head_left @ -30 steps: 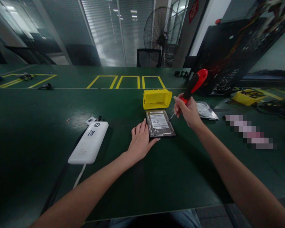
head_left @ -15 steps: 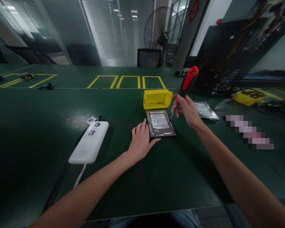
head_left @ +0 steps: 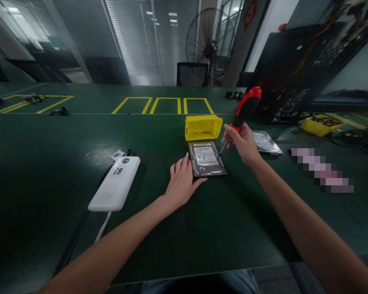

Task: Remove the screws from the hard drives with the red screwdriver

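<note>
A silver hard drive (head_left: 213,166) with a white label lies flat on the green table. My left hand (head_left: 181,179) grips its near left corner, fingers along the left side and thumb along the near edge. My right hand (head_left: 244,145) is closed around the lower handle of a red and black screwdriver (head_left: 248,105). The screwdriver leans to the right, and its tip meets the drive's right edge; any screw under it is too small to make out. Just behind the drive, a yellow bin (head_left: 203,128) lies with its open side toward me.
Beyond my right hand lies a second hard drive (head_left: 267,143). A white power bank (head_left: 115,183) with a cable rests at the left. Farther right are a yellow tray (head_left: 320,125) of dark parts and a black computer case (head_left: 282,77). A blurred-out strip (head_left: 322,170) lies at the right.
The screwdriver handle has tipped farther right and turned, showing more of its black side. My right hand has shifted slightly, its tip still at the same spot. My left hand and the drive stay put.
</note>
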`<state>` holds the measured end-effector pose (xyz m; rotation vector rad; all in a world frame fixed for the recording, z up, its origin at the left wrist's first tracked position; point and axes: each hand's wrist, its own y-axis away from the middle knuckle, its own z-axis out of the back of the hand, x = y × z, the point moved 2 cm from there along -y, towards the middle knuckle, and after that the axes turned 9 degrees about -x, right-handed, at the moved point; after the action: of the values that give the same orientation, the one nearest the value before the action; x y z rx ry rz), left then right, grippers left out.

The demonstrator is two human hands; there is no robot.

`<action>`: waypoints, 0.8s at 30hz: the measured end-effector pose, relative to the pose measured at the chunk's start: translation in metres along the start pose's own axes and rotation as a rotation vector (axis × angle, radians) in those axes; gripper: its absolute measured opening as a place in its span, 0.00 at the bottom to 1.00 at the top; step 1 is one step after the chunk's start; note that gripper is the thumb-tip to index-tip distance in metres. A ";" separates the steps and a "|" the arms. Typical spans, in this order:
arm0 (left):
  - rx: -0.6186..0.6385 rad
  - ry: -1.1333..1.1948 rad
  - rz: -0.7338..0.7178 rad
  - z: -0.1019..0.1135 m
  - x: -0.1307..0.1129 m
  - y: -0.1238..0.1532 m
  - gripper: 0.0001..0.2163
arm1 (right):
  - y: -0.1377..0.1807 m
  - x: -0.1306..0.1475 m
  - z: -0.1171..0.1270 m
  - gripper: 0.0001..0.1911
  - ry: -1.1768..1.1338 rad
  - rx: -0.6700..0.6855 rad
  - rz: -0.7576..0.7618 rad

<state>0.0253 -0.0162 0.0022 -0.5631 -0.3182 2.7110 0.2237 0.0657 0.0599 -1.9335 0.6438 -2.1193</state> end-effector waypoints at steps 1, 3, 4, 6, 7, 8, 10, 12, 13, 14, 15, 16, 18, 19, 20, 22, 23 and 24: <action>0.001 0.000 0.000 0.000 0.000 0.000 0.32 | 0.000 0.000 0.000 0.15 0.002 0.002 -0.005; 0.002 -0.001 0.005 0.000 0.000 0.000 0.32 | 0.001 -0.002 -0.001 0.15 -0.002 0.008 -0.006; 0.002 -0.001 0.007 0.000 0.000 0.000 0.32 | 0.001 -0.003 -0.002 0.15 -0.010 0.013 -0.003; -0.002 -0.002 0.007 0.000 0.000 0.000 0.32 | 0.002 -0.004 -0.003 0.14 -0.044 0.027 -0.001; -0.004 -0.001 0.005 0.000 0.000 0.000 0.32 | 0.003 -0.005 -0.004 0.14 -0.066 0.031 -0.002; -0.006 0.001 0.004 0.000 0.000 0.000 0.32 | 0.003 -0.005 -0.004 0.14 -0.086 0.031 -0.006; -0.008 0.002 0.002 -0.001 0.000 0.000 0.32 | 0.004 -0.005 -0.005 0.15 -0.122 0.030 -0.030; -0.011 -0.001 0.003 -0.001 0.000 -0.001 0.32 | 0.004 -0.004 -0.005 0.17 -0.164 0.045 -0.077; -0.012 -0.004 0.004 -0.001 0.000 -0.001 0.32 | 0.004 -0.004 -0.005 0.19 -0.188 0.059 -0.103; -0.014 -0.007 0.004 -0.001 0.000 -0.001 0.32 | 0.003 -0.004 -0.005 0.21 -0.208 0.075 -0.126; -0.016 -0.008 0.004 -0.002 0.000 -0.001 0.32 | 0.003 -0.004 -0.005 0.23 -0.218 0.088 -0.141; -0.018 -0.008 0.002 -0.002 0.001 -0.001 0.32 | 0.003 -0.004 -0.006 0.24 -0.215 0.094 -0.147; -0.025 -0.002 -0.001 -0.002 0.001 0.000 0.32 | 0.003 -0.004 -0.006 0.23 -0.182 0.083 -0.132; -0.029 0.001 -0.003 -0.002 0.001 0.000 0.32 | 0.004 -0.004 -0.006 0.22 -0.163 0.073 -0.120; -0.030 0.005 -0.005 -0.002 0.001 0.000 0.32 | 0.004 -0.004 -0.006 0.21 -0.148 0.061 -0.107; -0.027 0.011 -0.005 -0.001 0.001 0.000 0.32 | 0.005 -0.004 -0.006 0.20 -0.134 0.044 -0.087; -0.023 0.014 -0.003 -0.001 0.001 0.000 0.32 | 0.005 -0.004 -0.006 0.19 -0.133 0.040 -0.081; -0.016 0.016 -0.001 0.000 0.000 0.000 0.32 | 0.005 -0.004 -0.006 0.19 -0.135 0.037 -0.075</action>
<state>0.0251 -0.0159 0.0019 -0.5888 -0.3364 2.7036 0.2180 0.0644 0.0537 -2.0888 0.5108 -2.0059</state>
